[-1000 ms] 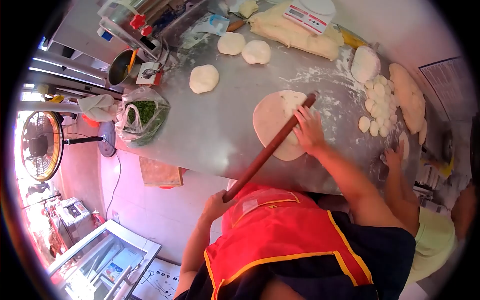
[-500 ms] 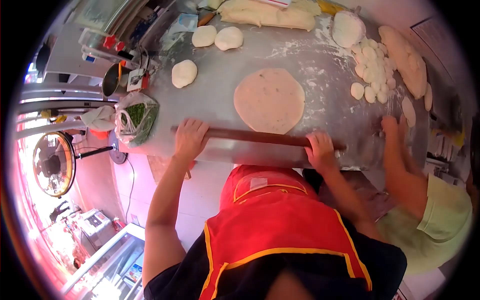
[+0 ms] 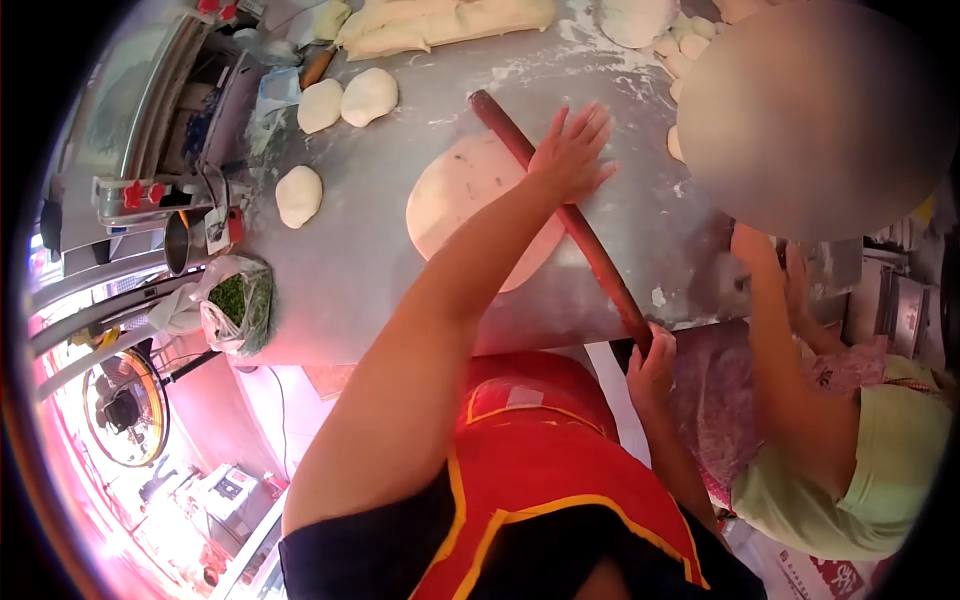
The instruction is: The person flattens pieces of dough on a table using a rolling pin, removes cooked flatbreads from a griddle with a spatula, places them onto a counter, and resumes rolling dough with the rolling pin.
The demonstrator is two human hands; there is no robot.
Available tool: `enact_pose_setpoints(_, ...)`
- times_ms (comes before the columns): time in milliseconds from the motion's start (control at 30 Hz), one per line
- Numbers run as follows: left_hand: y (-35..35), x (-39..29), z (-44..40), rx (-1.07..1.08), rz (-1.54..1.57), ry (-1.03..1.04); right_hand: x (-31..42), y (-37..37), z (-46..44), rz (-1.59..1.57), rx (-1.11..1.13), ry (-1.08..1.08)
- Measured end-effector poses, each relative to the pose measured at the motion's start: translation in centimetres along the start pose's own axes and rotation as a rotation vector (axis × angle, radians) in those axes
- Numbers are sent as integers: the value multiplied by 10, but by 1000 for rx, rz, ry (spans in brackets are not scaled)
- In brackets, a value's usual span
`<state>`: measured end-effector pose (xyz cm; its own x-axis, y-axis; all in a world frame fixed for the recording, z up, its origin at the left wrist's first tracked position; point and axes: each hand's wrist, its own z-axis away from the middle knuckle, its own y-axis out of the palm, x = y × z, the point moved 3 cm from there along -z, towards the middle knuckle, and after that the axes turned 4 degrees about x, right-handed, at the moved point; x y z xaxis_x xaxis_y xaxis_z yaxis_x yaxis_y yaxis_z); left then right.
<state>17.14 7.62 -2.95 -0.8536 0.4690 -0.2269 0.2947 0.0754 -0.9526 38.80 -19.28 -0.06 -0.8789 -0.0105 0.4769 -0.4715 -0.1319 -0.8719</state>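
A dark red-brown rolling pin (image 3: 605,268) lies diagonally across a flat round dough sheet (image 3: 447,205) with small dark flecks. My left hand (image 3: 573,155) reaches across the sheet and rests on the pin's upper half, fingers outstretched and spread. Near the table's front edge, my right hand (image 3: 652,366) is closed around the pin's lower end. My left forearm covers part of the sheet.
The metal table (image 3: 350,270) holds dough rounds (image 3: 369,97), a long dough slab (image 3: 450,22), a floury dough lump (image 3: 637,18) and a bag of chopped greens (image 3: 240,300). At right, a co-worker's hands (image 3: 755,250) are over the table; a blurred round area hides several small dough pieces.
The pin has swung from lying along the front edge to a diagonal over the dough sheet. My left hand moved forward and right, its fingers spreading. The view has shifted.
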Motion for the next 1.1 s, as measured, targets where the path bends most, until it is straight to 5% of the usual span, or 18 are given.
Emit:
enact_pose_setpoints(233, -60, 44, 162, 213, 99, -134, 13, 21, 21, -114, 289, -83)
enact_pose_setpoints(467, -68, 55, 157, 151, -77, -55, 38, 48, 31, -110, 303, -104)
enact_pose_setpoints(567, -79, 73, 237, 261, -84, -123, 58, 62, 39, -38, 410, 10)
enact_pose_setpoints(700, -124, 85, 287, 229, 62, -29, 83, 46, 27, -74, 136, -263)
enact_pose_setpoints(867, -150, 104, 377, -3, 121, -173, 146, 22, -51, 381, 440, -485)
enact_pose_setpoints(933, -156, 105, 418, 14, 143, -321, 181, 21, -72, 312, 8, -737)
enact_pose_setpoints(1000, -165, 99, 455, 15, 205, -593, 222, 7, -78, 157, -219, -624)
enact_pose_setpoints(1100, -162, 107, 496, 32, 173, -811, 198, 31, -94, 23, -221, -415)
